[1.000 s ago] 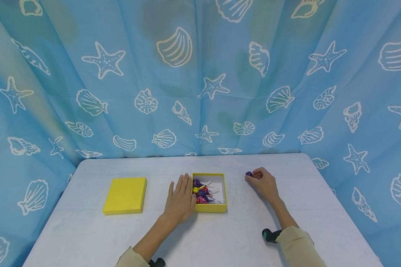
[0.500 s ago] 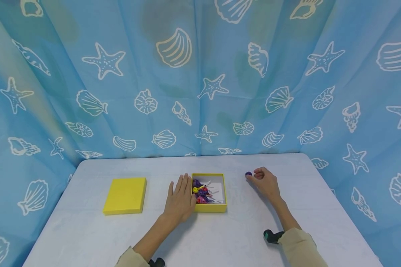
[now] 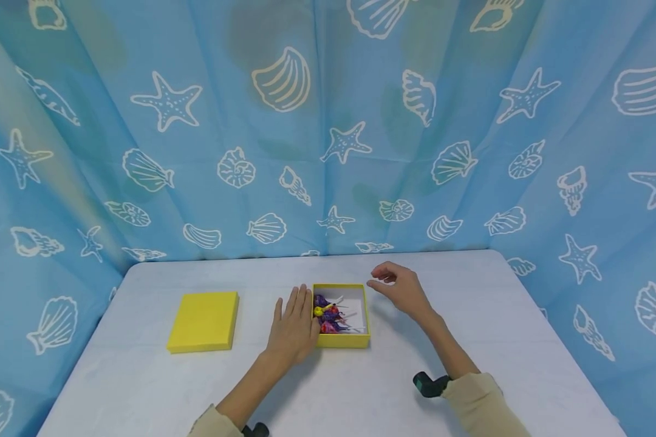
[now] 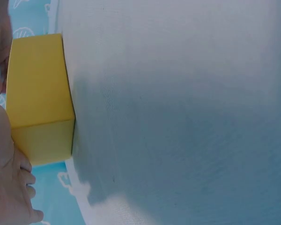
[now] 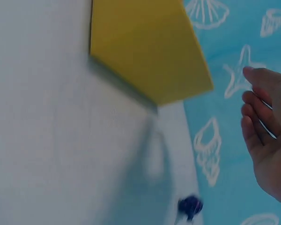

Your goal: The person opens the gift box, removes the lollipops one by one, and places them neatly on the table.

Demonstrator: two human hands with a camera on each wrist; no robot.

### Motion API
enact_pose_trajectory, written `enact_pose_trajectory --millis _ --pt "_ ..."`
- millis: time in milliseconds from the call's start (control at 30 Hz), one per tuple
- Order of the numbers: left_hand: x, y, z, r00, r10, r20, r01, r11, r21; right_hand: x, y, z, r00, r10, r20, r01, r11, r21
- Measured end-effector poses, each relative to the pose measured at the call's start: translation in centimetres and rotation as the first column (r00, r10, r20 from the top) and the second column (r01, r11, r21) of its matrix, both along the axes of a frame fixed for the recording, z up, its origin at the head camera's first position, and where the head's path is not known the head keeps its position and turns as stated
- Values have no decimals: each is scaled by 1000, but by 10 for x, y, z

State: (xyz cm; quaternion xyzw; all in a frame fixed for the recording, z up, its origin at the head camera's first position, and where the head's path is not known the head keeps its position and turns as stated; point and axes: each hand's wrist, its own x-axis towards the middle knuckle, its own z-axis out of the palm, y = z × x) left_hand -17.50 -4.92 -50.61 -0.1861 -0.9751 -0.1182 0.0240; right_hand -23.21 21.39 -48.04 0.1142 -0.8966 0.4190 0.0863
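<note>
An open yellow box (image 3: pixel 341 340) sits mid-table with several wrapped lollipops (image 3: pixel 328 315) inside. My left hand (image 3: pixel 295 325) lies flat on the table, fingers straight, pressed against the box's left wall (image 4: pixel 37 93). My right hand (image 3: pixel 396 286) hovers just right of the box's far corner with its fingers curled. In the right wrist view a blurred purple lollipop (image 5: pixel 189 206) shows beside that hand (image 5: pixel 267 140), near the yellow box (image 5: pixel 145 47). Where the fingers pinch it is hidden. In the head view the lollipop is not visible.
A flat yellow lid (image 3: pixel 203 320) lies to the left of the box. The white table (image 3: pixel 361 388) is enclosed on three sides by a blue curtain (image 3: pixel 328 152) printed with shells. A black wrist mount (image 3: pixel 427 384) sits on my right forearm.
My right hand lifted off the table at the right and moved left toward the box. The purple lollipop is gone from its spot on the table. The left hand stayed put.
</note>
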Motion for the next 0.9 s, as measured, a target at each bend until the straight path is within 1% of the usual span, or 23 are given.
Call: enact_pose_trajectory --millis 67,133,233,300,400,500,600,667,767,900 --pt "0 0 0 1000 4 0 -4 1000 -1 2 -14 6 997 67 27 -68 998 11" --pt "0 0 -1 1000 9 6 -9 1000 -4 4 -26 11 990 131 57 -132 991 15" --pt "0 0 -1 1000 13 12 -13 1000 -10 6 -40 14 971 217 99 -220 975 15" --pt "0 0 -1 1000 15 13 -15 1000 -13 6 -47 14 953 279 117 -282 959 17" --pt "0 1 -2 1000 13 8 -13 1000 -12 5 -53 11 919 365 145 -374 927 36" --pt "0 1 -3 1000 10 13 -9 1000 -11 5 -55 8 886 425 184 -443 894 69" --pt "-1 1 -4 1000 10 11 -10 1000 -8 5 -58 6 857 458 236 -491 865 102" --pt "-1 1 -4 1000 12 12 -12 1000 -12 5 -60 5 842 473 261 -513 850 115" --pt "-1 1 -3 1000 16 13 -16 1000 -22 5 -64 4 832 475 287 -527 838 140" --pt "0 0 -1 1000 16 16 -16 1000 -17 5 -68 3 829 482 283 -541 820 188"
